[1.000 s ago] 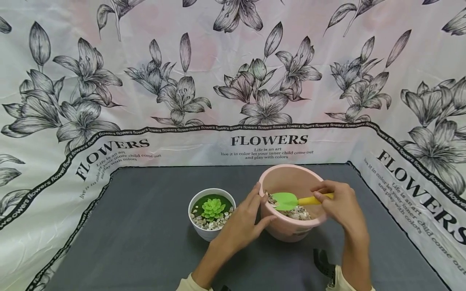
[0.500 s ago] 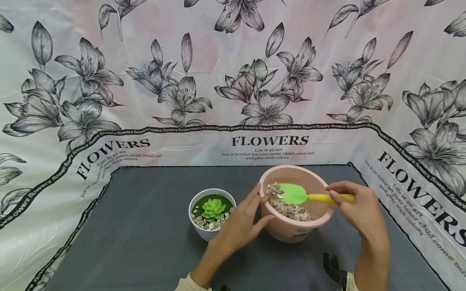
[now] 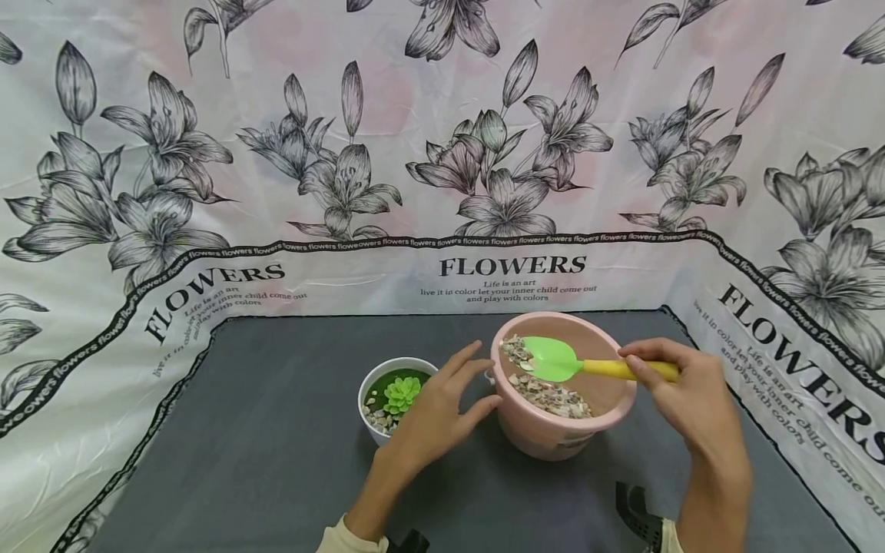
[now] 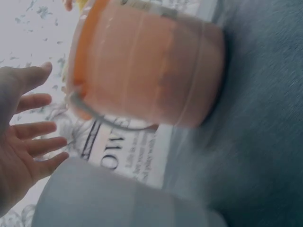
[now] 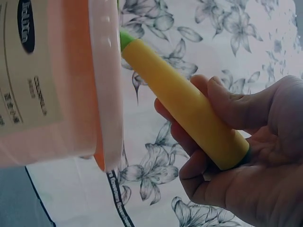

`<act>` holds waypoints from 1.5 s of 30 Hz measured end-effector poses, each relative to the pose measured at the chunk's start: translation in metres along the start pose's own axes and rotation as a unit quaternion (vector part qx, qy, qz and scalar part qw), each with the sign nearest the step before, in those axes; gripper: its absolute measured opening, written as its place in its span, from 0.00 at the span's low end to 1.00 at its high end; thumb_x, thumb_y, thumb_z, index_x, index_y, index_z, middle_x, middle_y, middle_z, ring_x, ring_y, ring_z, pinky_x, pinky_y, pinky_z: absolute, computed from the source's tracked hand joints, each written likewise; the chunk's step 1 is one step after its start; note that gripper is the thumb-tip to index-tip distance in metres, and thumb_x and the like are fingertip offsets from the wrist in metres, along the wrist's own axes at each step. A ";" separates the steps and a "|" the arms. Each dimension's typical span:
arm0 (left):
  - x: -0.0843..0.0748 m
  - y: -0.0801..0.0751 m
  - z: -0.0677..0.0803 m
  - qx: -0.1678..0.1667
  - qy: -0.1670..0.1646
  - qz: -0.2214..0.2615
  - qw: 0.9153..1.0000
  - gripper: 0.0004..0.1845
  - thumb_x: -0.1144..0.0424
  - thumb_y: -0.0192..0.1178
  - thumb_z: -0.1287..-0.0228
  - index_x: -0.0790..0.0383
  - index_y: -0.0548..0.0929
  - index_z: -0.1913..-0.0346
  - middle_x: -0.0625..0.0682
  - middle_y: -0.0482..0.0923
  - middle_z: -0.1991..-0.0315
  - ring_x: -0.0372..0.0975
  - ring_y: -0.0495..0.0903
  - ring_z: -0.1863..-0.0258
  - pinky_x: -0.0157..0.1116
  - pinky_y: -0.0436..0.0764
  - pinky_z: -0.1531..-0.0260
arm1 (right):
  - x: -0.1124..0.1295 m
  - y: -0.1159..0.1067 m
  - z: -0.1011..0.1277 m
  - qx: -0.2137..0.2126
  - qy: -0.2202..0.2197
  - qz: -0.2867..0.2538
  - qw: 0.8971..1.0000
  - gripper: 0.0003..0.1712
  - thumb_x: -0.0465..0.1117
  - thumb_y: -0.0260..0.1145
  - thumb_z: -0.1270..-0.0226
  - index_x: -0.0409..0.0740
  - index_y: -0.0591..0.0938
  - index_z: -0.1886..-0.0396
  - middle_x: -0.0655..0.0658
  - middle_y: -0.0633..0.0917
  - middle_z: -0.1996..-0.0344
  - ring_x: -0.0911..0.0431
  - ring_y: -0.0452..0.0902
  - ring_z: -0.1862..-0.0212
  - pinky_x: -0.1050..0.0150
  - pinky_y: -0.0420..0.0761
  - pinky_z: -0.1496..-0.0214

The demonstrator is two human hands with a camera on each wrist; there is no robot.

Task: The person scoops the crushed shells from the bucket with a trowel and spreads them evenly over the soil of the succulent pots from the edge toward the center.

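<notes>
A pink bucket (image 3: 539, 434) with small pebbles (image 3: 549, 397) inside stands on the grey mat (image 3: 276, 461). My right hand (image 3: 681, 399) grips the yellow handle (image 3: 625, 370) of a small shovel; its green blade (image 3: 549, 359) hangs over the pebbles and carries a few. In the right wrist view the handle (image 5: 184, 106) lies in my curled fingers beside the bucket (image 5: 66, 80). My left hand (image 3: 439, 411) is open between the bucket and a white pot (image 3: 376, 430), its fingers spread and just off the bucket. The pot holds a green succulent (image 3: 401, 393) and pebbles. The left wrist view shows my spread fingers (image 4: 33, 142) near the bucket (image 4: 147, 66).
A flower-printed cloth (image 3: 442, 153) walls in the mat at the back and both sides. A black clip-like object (image 3: 639, 518) lies by my right forearm at the mat's front. Bare mat stretches to the left of the pot.
The shovel blade has risen out of the pebbles with a few on it and my right hand drew back to the right. My left hand let go of the bucket's rim and moved left.
</notes>
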State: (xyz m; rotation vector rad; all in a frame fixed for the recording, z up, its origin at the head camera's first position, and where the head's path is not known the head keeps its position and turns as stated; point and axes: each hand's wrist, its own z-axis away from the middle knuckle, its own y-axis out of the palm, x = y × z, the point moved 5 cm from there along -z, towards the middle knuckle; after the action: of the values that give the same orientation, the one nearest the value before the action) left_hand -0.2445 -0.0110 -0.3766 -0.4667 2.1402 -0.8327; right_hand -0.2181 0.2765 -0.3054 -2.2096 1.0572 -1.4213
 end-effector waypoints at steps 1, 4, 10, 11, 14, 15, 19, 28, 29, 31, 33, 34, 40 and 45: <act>0.002 -0.004 0.000 -0.003 -0.002 -0.005 1.000 0.26 0.49 0.66 0.27 0.54 0.79 0.31 0.55 0.66 0.20 0.49 0.73 0.24 0.49 0.79 0.30 | 0.002 0.001 0.000 -0.002 -0.001 -0.002 1.000 0.07 0.30 0.69 0.29 0.35 0.90 0.56 0.34 0.90 0.60 0.68 0.74 0.68 0.74 0.75 0.70; 0.007 -0.014 0.001 -0.003 -0.011 -0.015 1.000 0.26 0.48 0.65 0.26 0.53 0.79 0.31 0.54 0.67 0.21 0.49 0.74 0.25 0.50 0.80 0.31 | 0.007 0.003 -0.001 -0.008 -0.010 -0.014 1.000 0.06 0.29 0.71 0.31 0.35 0.91 0.58 0.35 0.90 0.61 0.68 0.73 0.68 0.74 0.74 0.71; 0.018 -0.030 0.004 0.011 -0.033 -0.007 0.999 0.29 0.47 0.65 0.27 0.54 0.78 0.29 0.54 0.68 0.21 0.49 0.73 0.24 0.52 0.79 0.30 | 0.016 0.011 -0.004 -0.003 -0.021 -0.040 0.999 0.06 0.27 0.72 0.33 0.36 0.91 0.58 0.50 0.90 0.66 0.69 0.74 0.69 0.75 0.75 0.70; 0.020 -0.031 0.004 0.013 -0.035 -0.005 0.999 0.29 0.47 0.65 0.27 0.55 0.78 0.29 0.54 0.68 0.21 0.50 0.73 0.24 0.52 0.78 0.30 | 0.017 0.012 -0.004 0.001 -0.021 -0.043 0.999 0.07 0.28 0.72 0.33 0.36 0.91 0.58 0.55 0.89 0.67 0.68 0.73 0.69 0.75 0.75 0.71; 0.022 -0.035 0.004 0.019 -0.041 -0.007 0.999 0.30 0.46 0.65 0.27 0.54 0.77 0.28 0.55 0.68 0.21 0.50 0.72 0.24 0.53 0.77 0.29 | 0.021 0.015 -0.003 0.008 -0.023 -0.052 0.998 0.07 0.29 0.71 0.32 0.37 0.91 0.58 0.64 0.86 0.67 0.67 0.74 0.69 0.72 0.74 0.72; 0.023 -0.036 0.004 0.020 -0.043 -0.009 0.999 0.30 0.46 0.66 0.27 0.54 0.77 0.28 0.55 0.68 0.21 0.50 0.72 0.24 0.53 0.77 0.29 | 0.022 0.016 -0.003 0.008 -0.024 -0.052 0.998 0.06 0.29 0.71 0.32 0.37 0.91 0.58 0.61 0.87 0.67 0.67 0.73 0.70 0.72 0.73 0.73; 0.025 -0.038 0.004 0.023 -0.046 -0.018 0.999 0.30 0.47 0.66 0.28 0.55 0.77 0.28 0.56 0.69 0.22 0.51 0.72 0.24 0.53 0.78 0.30 | 0.028 0.021 -0.002 0.010 -0.028 -0.052 0.998 0.06 0.29 0.71 0.31 0.37 0.91 0.58 0.41 0.91 0.62 0.66 0.73 0.70 0.72 0.73 0.72; 0.032 -0.042 0.008 0.030 -0.064 -0.015 0.997 0.31 0.48 0.67 0.28 0.54 0.76 0.27 0.57 0.69 0.22 0.53 0.72 0.24 0.57 0.77 0.30 | 0.038 0.032 -0.002 0.022 -0.030 -0.059 0.998 0.05 0.31 0.72 0.31 0.38 0.91 0.59 0.36 0.90 0.62 0.64 0.72 0.72 0.71 0.73 0.72; 0.034 -0.043 0.008 0.028 -0.064 -0.017 0.997 0.31 0.49 0.67 0.28 0.55 0.77 0.27 0.57 0.69 0.22 0.54 0.72 0.24 0.57 0.77 0.30 | 0.039 0.033 -0.002 0.023 -0.032 -0.059 0.997 0.05 0.31 0.72 0.31 0.38 0.91 0.59 0.37 0.90 0.62 0.64 0.72 0.71 0.71 0.73 0.72; 0.036 -0.046 0.009 0.026 -0.065 -0.021 0.997 0.31 0.48 0.67 0.29 0.55 0.77 0.28 0.56 0.69 0.22 0.55 0.73 0.25 0.59 0.76 0.30 | 0.041 0.036 -0.002 0.028 -0.034 -0.061 0.997 0.05 0.31 0.72 0.31 0.38 0.91 0.58 0.37 0.91 0.62 0.64 0.72 0.71 0.71 0.73 0.71; 0.039 -0.048 0.010 0.026 -0.066 -0.023 0.997 0.31 0.48 0.67 0.28 0.55 0.77 0.27 0.56 0.69 0.22 0.55 0.73 0.25 0.61 0.76 0.30 | 0.042 0.039 -0.002 0.032 -0.035 -0.064 0.997 0.05 0.31 0.71 0.30 0.38 0.91 0.58 0.37 0.90 0.62 0.64 0.73 0.70 0.71 0.74 0.71; 0.041 -0.049 0.011 0.027 -0.069 -0.022 0.997 0.31 0.48 0.67 0.28 0.54 0.77 0.27 0.56 0.69 0.22 0.56 0.73 0.25 0.61 0.75 0.30 | 0.042 0.040 -0.002 0.034 -0.035 -0.063 0.997 0.05 0.31 0.71 0.30 0.38 0.91 0.58 0.37 0.90 0.62 0.64 0.73 0.70 0.71 0.74 0.71; 0.048 -0.056 0.015 0.025 -0.082 -0.023 0.996 0.31 0.49 0.68 0.29 0.52 0.76 0.27 0.55 0.69 0.22 0.56 0.73 0.26 0.61 0.76 0.30 | 0.047 0.046 -0.002 0.034 -0.040 -0.062 0.997 0.04 0.31 0.71 0.31 0.38 0.91 0.59 0.37 0.90 0.64 0.63 0.72 0.72 0.70 0.74 0.71; 0.052 -0.061 0.017 0.024 -0.096 -0.029 0.995 0.31 0.50 0.69 0.30 0.52 0.77 0.27 0.55 0.69 0.22 0.56 0.73 0.25 0.60 0.75 0.30 | 0.051 0.051 -0.003 0.037 -0.042 -0.055 0.997 0.04 0.30 0.71 0.31 0.37 0.91 0.61 0.38 0.90 0.65 0.63 0.72 0.73 0.70 0.73 0.71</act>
State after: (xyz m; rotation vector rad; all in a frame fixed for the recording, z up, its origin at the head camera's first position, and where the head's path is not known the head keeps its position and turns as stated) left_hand -0.2613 -0.0910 -0.3706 -0.5628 1.9348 -0.8353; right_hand -0.2300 0.2050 -0.3013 -2.2843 0.8531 -1.3762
